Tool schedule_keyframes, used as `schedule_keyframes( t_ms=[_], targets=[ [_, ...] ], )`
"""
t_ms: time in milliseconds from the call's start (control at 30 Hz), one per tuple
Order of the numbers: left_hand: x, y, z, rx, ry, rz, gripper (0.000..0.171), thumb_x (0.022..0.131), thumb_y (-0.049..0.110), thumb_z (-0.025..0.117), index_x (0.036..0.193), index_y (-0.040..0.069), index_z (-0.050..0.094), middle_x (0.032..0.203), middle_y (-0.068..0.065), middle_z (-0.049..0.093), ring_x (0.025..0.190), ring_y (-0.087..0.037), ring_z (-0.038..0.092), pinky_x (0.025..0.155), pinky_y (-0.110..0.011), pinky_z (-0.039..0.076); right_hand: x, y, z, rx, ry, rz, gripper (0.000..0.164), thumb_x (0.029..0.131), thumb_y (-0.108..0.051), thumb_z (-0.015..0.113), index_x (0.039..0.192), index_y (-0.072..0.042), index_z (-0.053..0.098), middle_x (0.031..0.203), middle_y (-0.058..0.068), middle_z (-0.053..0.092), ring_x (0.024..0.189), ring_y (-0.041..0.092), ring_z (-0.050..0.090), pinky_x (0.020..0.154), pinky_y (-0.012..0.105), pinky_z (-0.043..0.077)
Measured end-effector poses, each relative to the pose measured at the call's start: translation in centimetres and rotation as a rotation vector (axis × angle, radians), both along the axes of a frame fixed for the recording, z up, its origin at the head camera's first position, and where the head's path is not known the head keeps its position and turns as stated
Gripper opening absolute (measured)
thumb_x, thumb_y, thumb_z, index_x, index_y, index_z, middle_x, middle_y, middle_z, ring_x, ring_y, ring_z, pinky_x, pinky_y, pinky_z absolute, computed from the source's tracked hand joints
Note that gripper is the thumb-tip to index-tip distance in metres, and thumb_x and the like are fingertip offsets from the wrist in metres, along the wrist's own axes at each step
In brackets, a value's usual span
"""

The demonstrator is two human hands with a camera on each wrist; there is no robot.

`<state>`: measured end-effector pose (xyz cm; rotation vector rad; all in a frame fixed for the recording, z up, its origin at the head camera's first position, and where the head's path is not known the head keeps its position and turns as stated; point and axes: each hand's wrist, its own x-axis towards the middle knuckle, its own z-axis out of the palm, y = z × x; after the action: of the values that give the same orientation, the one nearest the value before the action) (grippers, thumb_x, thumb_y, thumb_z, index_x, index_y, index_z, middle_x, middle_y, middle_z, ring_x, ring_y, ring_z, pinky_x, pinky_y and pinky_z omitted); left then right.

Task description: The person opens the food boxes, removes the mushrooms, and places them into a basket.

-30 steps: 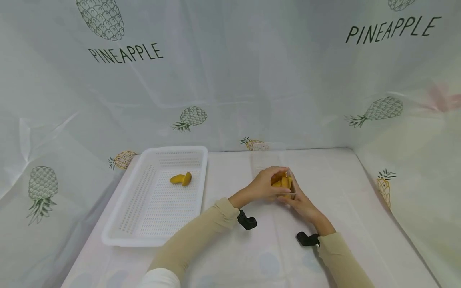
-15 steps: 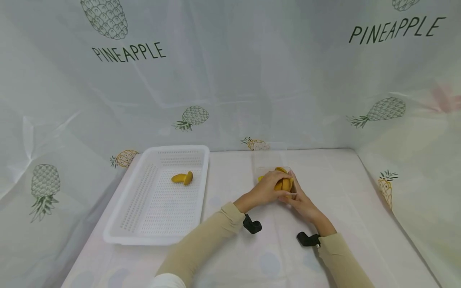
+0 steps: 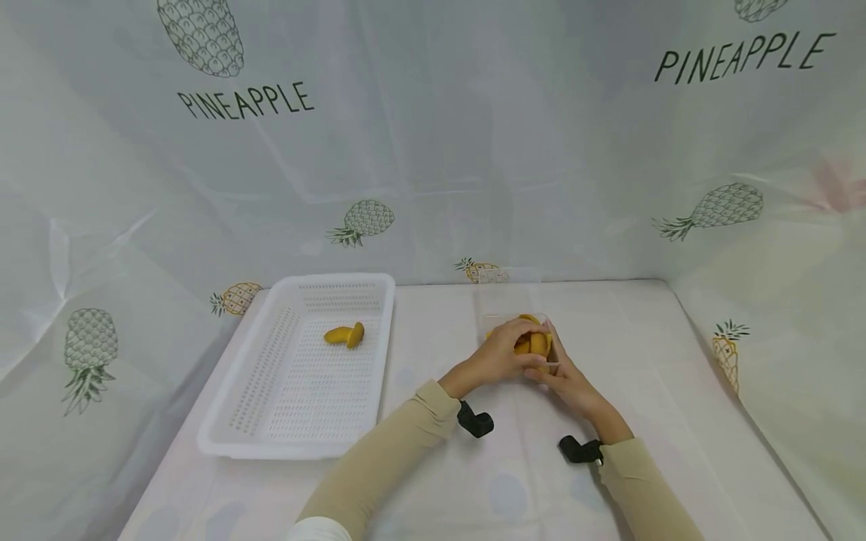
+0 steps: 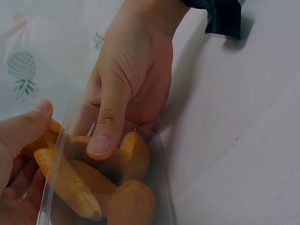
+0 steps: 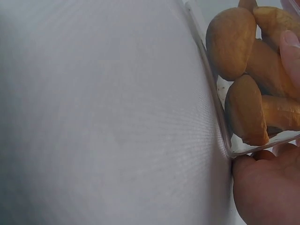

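A clear plastic box stands on the table, holding several yellow-brown mushrooms with rounded caps. My right hand grips its right end; in the left wrist view the thumb lies along the wall. Over the box, the fingers of my left hand curl down on the mushrooms. The left wrist view has my left thumb against an orange mushroom, its fingers partly hidden behind. Mushroom caps lie close to the box wall in the right wrist view, beside part of my right hand.
To the left is a white perforated basket, with one mushroom lying in it. The box's transparent lid extends behind it. A pineapple-print sheet hangs behind and beside the pale table.
My left hand has come down and slightly left over the mushrooms, exposing more of the box's back rim. In the last half second little changes; the right hand keeps its grip.
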<state>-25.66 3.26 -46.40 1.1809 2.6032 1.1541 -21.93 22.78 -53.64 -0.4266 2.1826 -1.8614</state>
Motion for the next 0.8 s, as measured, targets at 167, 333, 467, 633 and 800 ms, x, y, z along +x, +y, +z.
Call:
schedule_keyframes(
  t_ms=[167, 333, 467, 633, 800],
  targets=[
    [0.0, -0.1, 0.3, 0.036, 0.003, -0.005, 0.052, 0.092, 0.026, 0.075, 0.137, 0.006, 0.057, 0.139, -0.006, 0.055, 0.108, -0.010, 0.054, 0.086, -0.014, 0.044, 0.1, -0.1, 0.1, -0.010, -0.012, -0.011, 0.102, 0.099, -0.016, 0.064, 0.157, -0.038, -0.017, 0.141, 0.028, 0.043, 0.089, 0.017, 0.056, 0.074, 0.023, 0.045],
    [0.0, -0.5, 0.7, 0.099, -0.041, 0.000, 0.051, 0.090, 0.023, 0.076, 0.134, 0.005, 0.059, 0.136, -0.007, 0.057, 0.113, -0.009, 0.055, 0.093, -0.015, 0.045, 0.0, -0.1, 0.1, -0.029, 0.016, 0.007, 0.102, 0.100, -0.015, 0.064, 0.157, -0.034, -0.019, 0.160, 0.024, 0.017, 0.110, 0.011, 0.052, 0.086, 0.018, 0.047],
    [-0.2, -0.9, 1.3, 0.154, -0.073, -0.001, 0.050, 0.090, 0.018, 0.075, 0.135, 0.002, 0.058, 0.133, -0.008, 0.058, 0.116, -0.010, 0.056, 0.096, -0.016, 0.046, -0.1, -0.2, 0.0, -0.027, 0.043, 0.009, 0.103, 0.099, -0.014, 0.064, 0.158, -0.030, -0.019, 0.165, 0.013, -0.010, 0.118, 0.013, 0.052, 0.093, 0.018, 0.047],
    [-0.6, -1.4, 2.5, 0.198, -0.110, 0.009, 0.049, 0.091, 0.016, 0.074, 0.136, 0.004, 0.058, 0.133, -0.007, 0.057, 0.112, -0.010, 0.057, 0.097, -0.019, 0.047, -0.2, -0.1, -0.1, 0.005, 0.050, 0.001, 0.102, 0.099, -0.014, 0.064, 0.157, -0.032, -0.018, 0.163, 0.015, -0.018, 0.106, 0.017, 0.057, 0.090, 0.017, 0.045],
    [-1.1, -2.4, 4.1, 0.201, -0.104, 0.026, 0.050, 0.090, 0.017, 0.075, 0.136, 0.006, 0.058, 0.133, -0.006, 0.058, 0.109, -0.009, 0.058, 0.097, -0.018, 0.047, -0.2, -0.2, -0.1, 0.040, 0.031, -0.028, 0.103, 0.099, -0.017, 0.065, 0.158, -0.034, -0.017, 0.164, 0.012, -0.019, 0.121, 0.023, 0.047, 0.098, 0.019, 0.037]
  ],
)
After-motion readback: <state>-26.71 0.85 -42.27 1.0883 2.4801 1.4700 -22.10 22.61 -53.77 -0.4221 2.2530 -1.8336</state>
